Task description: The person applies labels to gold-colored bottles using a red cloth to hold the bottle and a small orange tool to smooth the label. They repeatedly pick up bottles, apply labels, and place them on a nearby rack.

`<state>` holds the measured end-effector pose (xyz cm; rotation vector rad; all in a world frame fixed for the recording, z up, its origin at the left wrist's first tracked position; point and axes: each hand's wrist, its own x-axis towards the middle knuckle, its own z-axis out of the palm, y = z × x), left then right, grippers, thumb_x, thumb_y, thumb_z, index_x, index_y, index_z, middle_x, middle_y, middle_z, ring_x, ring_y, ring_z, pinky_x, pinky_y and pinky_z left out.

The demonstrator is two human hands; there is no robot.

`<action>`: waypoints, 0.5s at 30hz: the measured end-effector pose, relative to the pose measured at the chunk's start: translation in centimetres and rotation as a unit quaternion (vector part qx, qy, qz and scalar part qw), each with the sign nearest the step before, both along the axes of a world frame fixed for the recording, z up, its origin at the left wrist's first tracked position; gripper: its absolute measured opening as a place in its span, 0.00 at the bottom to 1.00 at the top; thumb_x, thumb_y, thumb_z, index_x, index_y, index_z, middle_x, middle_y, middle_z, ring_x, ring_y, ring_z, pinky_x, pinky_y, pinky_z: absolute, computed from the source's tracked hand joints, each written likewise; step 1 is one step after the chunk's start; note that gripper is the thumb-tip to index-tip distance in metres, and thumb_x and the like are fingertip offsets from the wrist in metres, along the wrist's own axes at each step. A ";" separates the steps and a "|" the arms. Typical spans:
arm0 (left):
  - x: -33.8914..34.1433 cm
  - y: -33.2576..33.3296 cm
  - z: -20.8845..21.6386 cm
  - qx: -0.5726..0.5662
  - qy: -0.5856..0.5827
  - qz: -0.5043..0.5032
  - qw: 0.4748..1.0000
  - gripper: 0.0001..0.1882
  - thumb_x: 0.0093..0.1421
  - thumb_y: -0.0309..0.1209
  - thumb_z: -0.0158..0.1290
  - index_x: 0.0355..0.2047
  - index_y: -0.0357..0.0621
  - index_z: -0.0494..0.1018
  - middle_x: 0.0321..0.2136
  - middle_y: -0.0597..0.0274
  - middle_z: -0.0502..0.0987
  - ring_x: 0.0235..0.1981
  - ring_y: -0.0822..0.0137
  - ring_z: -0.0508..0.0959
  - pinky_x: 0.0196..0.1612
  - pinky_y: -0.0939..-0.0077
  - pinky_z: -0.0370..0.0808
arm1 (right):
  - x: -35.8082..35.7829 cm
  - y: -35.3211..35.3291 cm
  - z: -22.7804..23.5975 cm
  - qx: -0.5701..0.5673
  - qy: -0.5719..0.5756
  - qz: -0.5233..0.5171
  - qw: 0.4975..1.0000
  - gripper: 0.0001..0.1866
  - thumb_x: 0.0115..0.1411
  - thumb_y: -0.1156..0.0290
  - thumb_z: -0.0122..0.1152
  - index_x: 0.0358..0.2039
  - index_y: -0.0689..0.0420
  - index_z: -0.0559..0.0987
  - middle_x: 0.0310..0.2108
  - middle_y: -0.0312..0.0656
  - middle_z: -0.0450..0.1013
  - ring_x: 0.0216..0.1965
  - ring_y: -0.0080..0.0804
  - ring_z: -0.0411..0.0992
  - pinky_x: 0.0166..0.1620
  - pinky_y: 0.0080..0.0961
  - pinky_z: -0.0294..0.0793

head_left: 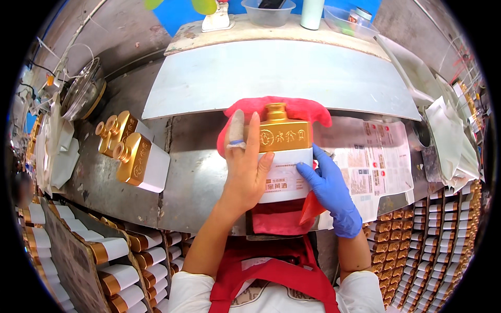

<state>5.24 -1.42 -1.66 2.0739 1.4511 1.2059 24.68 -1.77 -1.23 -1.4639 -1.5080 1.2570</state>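
Observation:
A flat bottle (pixel 284 175) with a gold shoulder and neck and a white lower body is between my hands, its printed front facing up. My bare left hand (pixel 243 175) holds its left side, thumb on the front and fingers stretched along the edge. A pale finger cot with a blue band covers one of those fingers. My right hand (pixel 329 182), in a blue glove, grips the right side with its thumb on the front. A red, thin-looking piece (pixel 312 208) shows just under the gloved hand; I cannot tell whether the hand holds it. Pink cloth (pixel 276 221) lies beneath the bottle.
Three similar bottles (pixel 138 156) stand at the left of the metal table. Printed paper (pixel 370 161) lies at the right. A pale board (pixel 282 73) spans the back, with a plastic bowl (pixel 269 13) and a light-green cylinder (pixel 312 13) beyond. Racked bottles (pixel 117 250) fill both lower sides.

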 end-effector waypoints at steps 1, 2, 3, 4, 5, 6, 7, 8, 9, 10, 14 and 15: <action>-0.2 0.0 0.0 -0.006 -0.012 -0.004 1.000 0.32 0.66 0.32 0.39 0.66 0.33 0.44 0.65 0.41 0.48 0.67 0.47 0.44 0.66 0.59 0.38 | 0.1 0.0 0.0 0.002 -0.006 0.005 1.000 0.33 0.59 0.60 0.58 0.60 0.65 0.62 0.53 0.52 0.69 0.54 0.39 0.67 0.56 0.30 0.65; -0.6 -0.2 0.0 -0.021 -0.065 -0.017 0.998 0.31 0.66 0.31 0.39 0.66 0.34 0.45 0.65 0.40 0.48 0.66 0.47 0.45 0.66 0.59 0.40 | 0.2 0.1 0.1 0.001 0.006 0.010 1.000 0.33 0.60 0.60 0.58 0.61 0.64 0.61 0.53 0.52 0.69 0.54 0.38 0.67 0.56 0.30 0.65; -1.1 -0.3 -0.1 -0.038 -0.117 -0.031 0.992 0.30 0.66 0.31 0.39 0.66 0.35 0.46 0.64 0.39 0.48 0.66 0.46 0.46 0.66 0.59 0.41 | 0.4 0.1 0.1 -0.001 0.017 0.012 1.000 0.33 0.60 0.60 0.58 0.61 0.64 0.61 0.53 0.52 0.69 0.54 0.37 0.67 0.56 0.30 0.65; -1.6 -0.6 -0.2 -0.054 -0.170 -0.045 0.983 0.29 0.66 0.30 0.38 0.66 0.37 0.47 0.64 0.39 0.49 0.66 0.46 0.46 0.65 0.59 0.42 | 0.5 0.1 0.1 -0.003 0.028 0.015 0.999 0.33 0.60 0.60 0.57 0.61 0.63 0.61 0.53 0.51 0.69 0.54 0.37 0.67 0.56 0.30 0.65; -2.2 -1.0 0.1 -0.058 -0.157 -0.032 0.985 0.27 0.67 0.30 0.35 0.65 0.37 0.49 0.64 0.44 0.52 0.66 0.52 0.49 0.66 0.63 0.43 | 0.5 -0.1 0.3 -0.035 0.025 -0.001 0.999 0.35 0.59 0.59 0.59 0.62 0.62 0.61 0.53 0.51 0.69 0.54 0.34 0.67 0.55 0.29 0.66; -2.5 -1.2 -0.2 -0.065 -0.187 -0.039 0.979 0.27 0.67 0.30 0.35 0.65 0.36 0.50 0.64 0.46 0.52 0.65 0.53 0.51 0.66 0.64 0.43 | 0.3 -0.2 0.6 -0.025 0.016 0.003 1.000 0.35 0.58 0.59 0.61 0.61 0.62 0.61 0.52 0.50 0.69 0.53 0.34 0.68 0.54 0.29 0.66; -2.9 -1.5 -0.8 -0.072 -0.217 -0.046 0.973 0.27 0.67 0.31 0.35 0.65 0.36 0.50 0.64 0.47 0.52 0.65 0.55 0.52 0.66 0.64 0.44 | 0.0 -0.3 0.9 -0.014 0.007 0.007 1.000 0.36 0.57 0.60 0.62 0.61 0.62 0.61 0.52 0.50 0.69 0.52 0.34 0.68 0.54 0.29 0.67; -3.1 -1.7 -1.4 -0.079 -0.246 -0.053 0.965 0.26 0.67 0.31 0.35 0.65 0.36 0.51 0.64 0.48 0.53 0.65 0.56 0.54 0.66 0.65 0.44 | -0.1 -0.4 1.0 -0.004 -0.002 0.011 1.000 0.37 0.56 0.60 0.64 0.61 0.62 0.61 0.51 0.49 0.70 0.52 0.34 0.69 0.53 0.29 0.68; -3.3 -2.1 -1.7 -0.097 -0.258 -0.056 0.960 0.27 0.67 0.29 0.36 0.65 0.36 0.49 0.64 0.52 0.54 0.63 0.61 0.57 0.65 0.68 0.49 | -0.3 -0.5 0.9 -0.005 -0.001 0.010 1.000 0.38 0.55 0.61 0.65 0.61 0.62 0.61 0.51 0.49 0.70 0.51 0.34 0.70 0.52 0.29 0.69; -3.1 -2.5 -1.8 -0.116 -0.293 -0.065 0.947 0.28 0.67 0.28 0.37 0.66 0.36 0.48 0.64 0.52 0.54 0.63 0.62 0.57 0.65 0.69 0.50 | -0.4 -0.6 0.7 -0.005 -0.001 0.009 1.000 0.38 0.53 0.62 0.67 0.61 0.62 0.62 0.50 0.48 0.70 0.50 0.34 0.71 0.51 0.29 0.70; -1.2 -3.5 -1.7 -0.170 -0.345 -0.103 0.917 0.38 0.61 0.23 0.45 0.67 0.37 0.39 0.64 0.53 0.53 0.63 0.64 0.57 0.62 0.70 0.56 | -0.4 -0.4 0.0 -0.035 0.048 0.004 0.998 0.38 0.51 0.68 0.69 0.60 0.62 0.62 0.49 0.46 0.71 0.46 0.31 0.73 0.47 0.27 0.73; -0.8 -3.5 -1.5 -0.176 -0.335 -0.113 0.919 0.43 0.59 0.21 0.49 0.67 0.37 0.35 0.63 0.52 0.52 0.62 0.63 0.58 0.62 0.70 0.58 | -0.4 -0.4 -0.1 -0.037 0.056 0.003 0.998 0.37 0.51 0.69 0.69 0.60 0.62 0.62 0.48 0.46 0.71 0.46 0.31 0.73 0.47 0.26 0.74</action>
